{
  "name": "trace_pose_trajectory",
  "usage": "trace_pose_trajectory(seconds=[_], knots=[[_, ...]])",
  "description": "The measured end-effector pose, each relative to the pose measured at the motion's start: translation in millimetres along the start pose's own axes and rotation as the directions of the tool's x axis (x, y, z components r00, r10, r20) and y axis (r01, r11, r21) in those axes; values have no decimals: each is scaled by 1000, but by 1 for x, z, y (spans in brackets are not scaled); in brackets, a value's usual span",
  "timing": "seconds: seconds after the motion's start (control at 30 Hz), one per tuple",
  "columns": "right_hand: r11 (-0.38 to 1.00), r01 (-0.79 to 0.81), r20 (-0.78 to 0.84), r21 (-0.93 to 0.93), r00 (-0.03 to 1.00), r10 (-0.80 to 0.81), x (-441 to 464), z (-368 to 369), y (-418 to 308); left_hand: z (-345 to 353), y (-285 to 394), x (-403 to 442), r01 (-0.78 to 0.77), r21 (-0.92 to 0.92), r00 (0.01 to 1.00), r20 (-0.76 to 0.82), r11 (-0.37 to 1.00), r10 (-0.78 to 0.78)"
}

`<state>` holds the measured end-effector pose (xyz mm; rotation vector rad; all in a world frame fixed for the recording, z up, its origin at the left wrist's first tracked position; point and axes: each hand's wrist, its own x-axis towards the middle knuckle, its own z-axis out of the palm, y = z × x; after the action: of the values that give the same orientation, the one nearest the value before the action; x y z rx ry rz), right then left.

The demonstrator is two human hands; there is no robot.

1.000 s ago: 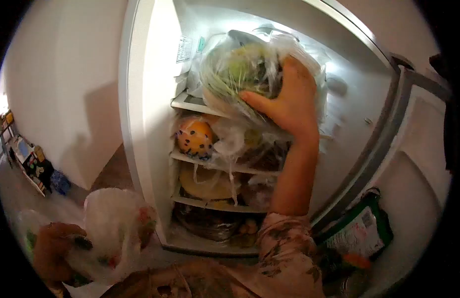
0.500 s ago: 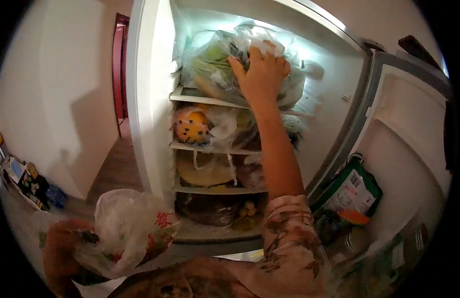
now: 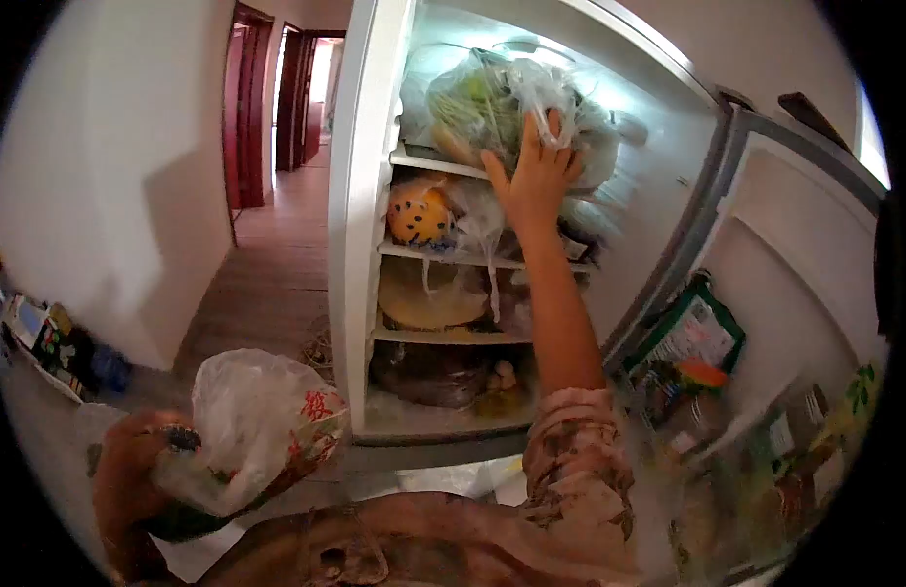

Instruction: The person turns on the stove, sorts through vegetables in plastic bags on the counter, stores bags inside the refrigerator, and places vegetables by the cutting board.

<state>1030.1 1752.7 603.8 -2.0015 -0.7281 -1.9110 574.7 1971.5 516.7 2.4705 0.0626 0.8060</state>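
At the top shelf of the open fridge, my right hand [image 3: 539, 174] lies with fingers spread against a clear plastic bag [image 3: 477, 98] of green vegetables. Low on the left, my left hand [image 3: 140, 465] is closed round the gathered part of a white translucent plastic bag [image 3: 252, 421] with red print. Some green and red contents show through it, too blurred to name. Below my right hand, the second shelf holds an orange item with dark spots [image 3: 420, 215] and further plastic bags.
Lower fridge shelves [image 3: 453, 338] carry more bagged food. The fridge door [image 3: 766, 245] stands open on the right, its racks holding a green and white packet [image 3: 697, 328] and several other packages. Left are a wall [image 3: 130, 196], a hallway floor [image 3: 267, 274] and a doorway.
My right hand has drawn a little down and its fingers have spread from the vegetable bag. The view has shifted, showing more hallway. My left hand keeps the white bag.
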Motion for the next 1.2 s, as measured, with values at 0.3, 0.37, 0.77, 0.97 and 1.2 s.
trace_pose_trajectory(seconds=[0.3,0.37,0.77,0.97,1.2], knots=[[994,-108,127,-25,986,110,-104,-180,-56,2,-88,8,-236,-165,961,106,958,255],[981,-150,-13,-121,989,149,-120,-261,-53,4,-77,8,-205,-205,972,75,957,224],[412,-910,-593,49,306,745,-220,-614,71,64,-164,-92,102,155,995,1,983,-104],[336,-923,-209,188,297,932,-288,-631,110,80,-138,-139,246,176,961,84,953,-263],[637,-757,-256,-145,650,715,-276,-582,27,66,-96,-132,222,100,955,179,970,-237]])
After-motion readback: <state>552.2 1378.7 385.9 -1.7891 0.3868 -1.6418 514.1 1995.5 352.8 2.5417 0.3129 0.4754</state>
